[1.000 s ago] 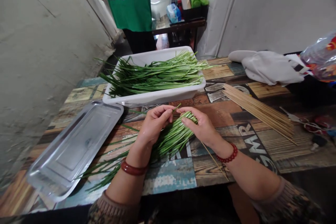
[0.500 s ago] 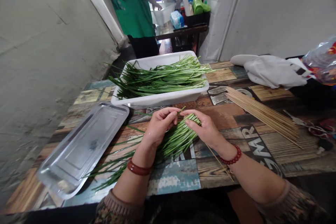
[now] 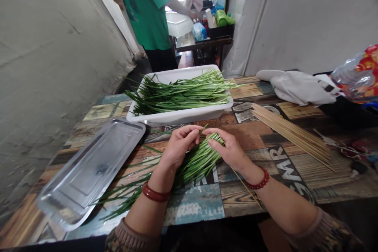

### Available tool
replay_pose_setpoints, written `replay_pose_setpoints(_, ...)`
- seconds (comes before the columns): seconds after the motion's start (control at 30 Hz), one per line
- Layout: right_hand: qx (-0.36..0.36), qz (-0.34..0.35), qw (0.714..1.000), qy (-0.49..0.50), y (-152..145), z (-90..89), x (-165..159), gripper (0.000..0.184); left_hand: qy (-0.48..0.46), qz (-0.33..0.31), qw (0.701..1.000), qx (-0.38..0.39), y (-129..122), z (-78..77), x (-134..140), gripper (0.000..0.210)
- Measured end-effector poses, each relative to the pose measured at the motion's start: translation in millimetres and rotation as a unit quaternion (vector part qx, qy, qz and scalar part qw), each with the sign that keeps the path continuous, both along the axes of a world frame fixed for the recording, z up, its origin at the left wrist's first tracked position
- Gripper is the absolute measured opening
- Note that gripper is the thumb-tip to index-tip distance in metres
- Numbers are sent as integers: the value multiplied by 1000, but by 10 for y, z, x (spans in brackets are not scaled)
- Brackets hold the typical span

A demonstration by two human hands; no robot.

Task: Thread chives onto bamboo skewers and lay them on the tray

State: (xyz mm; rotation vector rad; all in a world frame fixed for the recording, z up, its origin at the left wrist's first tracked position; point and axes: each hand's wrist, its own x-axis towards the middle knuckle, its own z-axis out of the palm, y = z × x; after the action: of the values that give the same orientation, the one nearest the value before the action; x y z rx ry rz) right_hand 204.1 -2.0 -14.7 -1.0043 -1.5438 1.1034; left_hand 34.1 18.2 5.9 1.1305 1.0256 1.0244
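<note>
A bunch of Chinese chives (image 3: 201, 159) lies on the table under my hands, its pale cut ends at the right and its dark leaves trailing to the left. My left hand (image 3: 184, 141) is closed, pinching a chive whose tip pokes up between thumb and forefinger. My right hand (image 3: 226, 145) is closed on the cut ends of the bunch, thumb on the near side. Below my right hand, thin bamboo skewers (image 3: 246, 189) slant toward the table's front edge; their upper ends are hidden.
Behind my hands stands a white tub (image 3: 180, 117) of chives. A metal tray (image 3: 88, 173) is at left. Bamboo skewers (image 3: 291, 136), scissors (image 3: 327, 138) and a whitish cap (image 3: 304, 86) lie at right. A person in a green shirt (image 3: 147, 8) stands beyond, by a side table.
My hands keep nearly the same grip and place. The view has shifted slightly. In the background, the person's hand has moved right, from the white container toward the blue packet.
</note>
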Motion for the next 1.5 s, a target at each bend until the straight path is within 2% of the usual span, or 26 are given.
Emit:
replay_pose_setpoints(0.53,-6,-5,1000,3,-8,23,-13,25,33,4,999,10,-2,-8,-17,28)
replay_pose_setpoints(0.87,-6,-14,1000,-11,-4,13,-12,24,74,20,997,20,-27,54,17,25)
replay_pose_setpoints(1.03,-4,-12,1000,-16,-5,-26,2,25,66,2,998,4,-22,47,1,29)
replay_pose_setpoints(1.27,-3,-14,1000,-21,-6,-83,7,23,99,0,994,48,-26,33,-8,25)
replay_pose_setpoints(1.5,25,-30,999,-3,-15,-87,-10,52,147,-16,986,77,-32,39,-29,22)
